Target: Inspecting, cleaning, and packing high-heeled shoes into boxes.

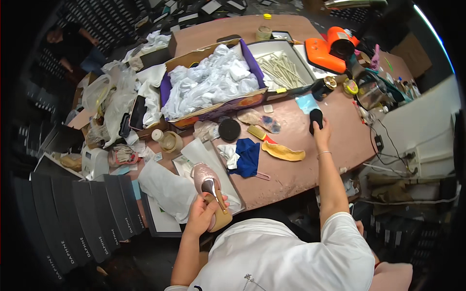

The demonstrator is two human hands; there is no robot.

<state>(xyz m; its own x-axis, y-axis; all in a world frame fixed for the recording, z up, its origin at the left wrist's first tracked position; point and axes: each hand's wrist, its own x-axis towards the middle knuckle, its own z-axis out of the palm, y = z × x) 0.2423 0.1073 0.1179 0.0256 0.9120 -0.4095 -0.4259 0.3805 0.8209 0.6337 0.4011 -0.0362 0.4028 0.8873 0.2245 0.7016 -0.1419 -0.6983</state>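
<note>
My left hand (198, 217) grips a pinkish glittery high-heeled shoe (206, 176) by its heel end. The tan sole and slim metallic heel face up, above an opened shoe box (161, 219) lined with white tissue paper (167, 190). My right arm reaches forward over the table, where my right hand (322, 136) is closed on one end of a black oval pad (316, 118). Its exact kind is unclear. The pad is at the lower edge of a light blue sheet (306, 103).
Between my hands lie a blue cloth (248, 157), a yellow cloth (284, 151) and a yellow-bristled brush (257, 132). Behind them stand a purple carton (251, 63) of crumpled plastic and a tray of pale sticks (280, 69). Grey shoe boxes (68, 220) line the left.
</note>
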